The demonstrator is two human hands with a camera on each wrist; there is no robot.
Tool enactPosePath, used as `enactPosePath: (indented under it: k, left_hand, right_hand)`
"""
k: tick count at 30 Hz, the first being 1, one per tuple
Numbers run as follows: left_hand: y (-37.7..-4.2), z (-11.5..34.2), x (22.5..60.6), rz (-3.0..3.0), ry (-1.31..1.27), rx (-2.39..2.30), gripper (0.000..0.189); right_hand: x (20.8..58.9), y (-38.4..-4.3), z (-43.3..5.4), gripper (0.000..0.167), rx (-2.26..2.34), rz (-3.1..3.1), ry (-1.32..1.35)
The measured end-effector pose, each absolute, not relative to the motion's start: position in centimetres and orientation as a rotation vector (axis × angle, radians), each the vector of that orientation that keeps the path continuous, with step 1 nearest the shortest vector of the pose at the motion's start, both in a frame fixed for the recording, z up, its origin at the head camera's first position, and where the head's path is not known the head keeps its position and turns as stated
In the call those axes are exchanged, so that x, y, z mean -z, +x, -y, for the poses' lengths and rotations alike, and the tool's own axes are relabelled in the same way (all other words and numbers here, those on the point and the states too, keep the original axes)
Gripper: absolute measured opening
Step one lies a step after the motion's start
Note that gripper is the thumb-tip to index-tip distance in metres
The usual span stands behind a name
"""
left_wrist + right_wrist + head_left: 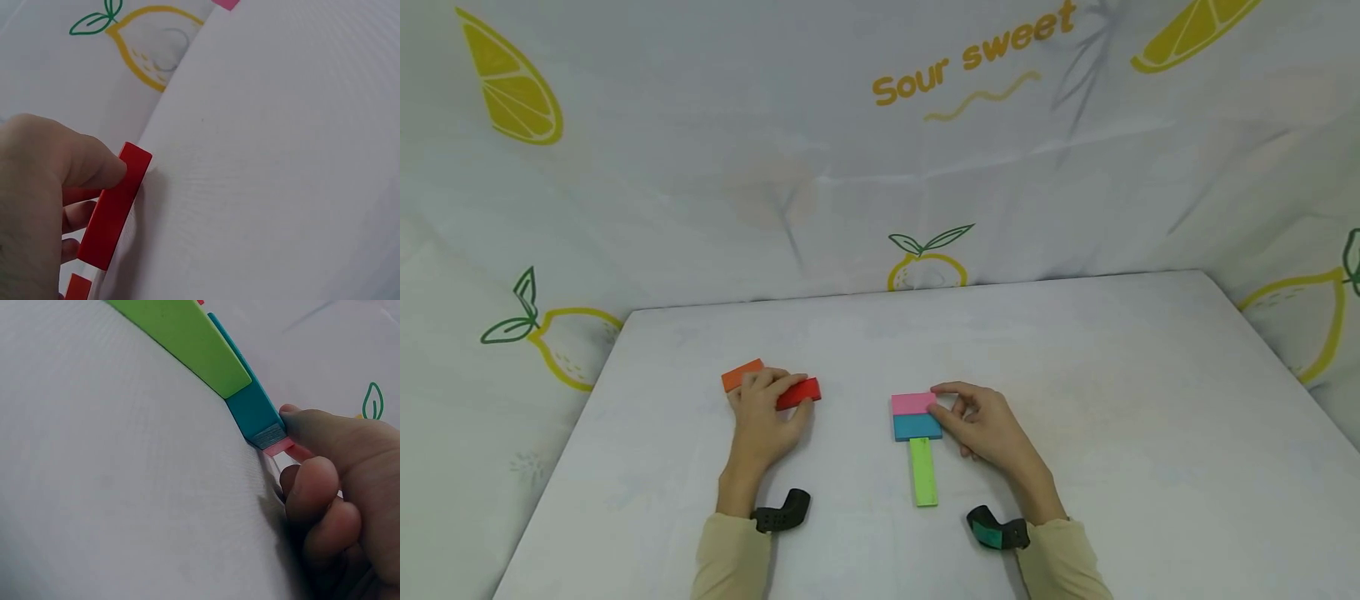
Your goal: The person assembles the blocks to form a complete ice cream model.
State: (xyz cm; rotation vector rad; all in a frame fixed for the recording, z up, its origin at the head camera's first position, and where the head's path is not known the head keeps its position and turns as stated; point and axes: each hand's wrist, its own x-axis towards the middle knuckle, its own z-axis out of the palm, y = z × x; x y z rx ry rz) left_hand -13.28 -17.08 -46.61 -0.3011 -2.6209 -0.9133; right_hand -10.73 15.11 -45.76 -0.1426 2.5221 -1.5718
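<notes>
My left hand [769, 421] grips a red block [799, 393] between thumb and fingers; in the left wrist view the thumb lies along the red block's side [115, 215]. An orange block [742, 375] lies just behind that hand, partly covered by it. My right hand [988, 425] pinches the right end of a pink block [912, 404] with thumb and index finger, the other fingers curled in. Against the pink block's near side lies a blue block [916, 427]. A light green block [923, 475] extends from the blue one toward me, forming a stem shape.
Everything lies on a white-covered table [1112, 375]. Behind it hangs a white cloth [700, 167] printed with lemons and lettering. A smaller red piece [78, 287] shows under the left hand in the left wrist view. Black bands [784, 511] sit at both wrists.
</notes>
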Motion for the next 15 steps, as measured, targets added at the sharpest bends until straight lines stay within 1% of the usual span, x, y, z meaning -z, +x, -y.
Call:
enactPosePath:
  k: [11, 15]
  left_hand:
    - [-13.2, 16.29, 46.53, 2.631, -0.336, 0.904, 0.03]
    - [-13.19, 16.29, 46.67, 2.619, -0.344, 0.916, 0.033]
  right_hand:
    - [45.7, -10.75, -15.03, 0.036, 1.574, -2.528, -0.15]
    - [45.71, -10.73, -15.01, 0.036, 1.566, -2.532, -0.145]
